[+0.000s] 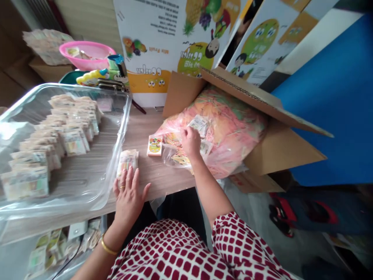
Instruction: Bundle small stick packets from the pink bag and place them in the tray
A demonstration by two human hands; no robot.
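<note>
My left hand (128,190) lies flat with its fingers spread, the fingertips resting on a small stack of printed packets (128,158). My right hand (190,143) is closed over the large clear bag (224,128) of pink, orange and green strips. What its curled fingers hold, if anything, is hidden. Just beyond it, a clear printed packet (199,123) sits against the bag. A small box with fruit pictures (154,146) stands between my hands. Beside it, thin yellow sticks (179,156) show in the bag's opening.
On the left, a clear plastic tray (127,116) holds rows of packet bundles (72,136). A pink bowl (87,58) stands behind it. The bag bulges from an open cardboard box (288,151). Printed cartons (163,46) line the back. More packets (46,252) lie below the table.
</note>
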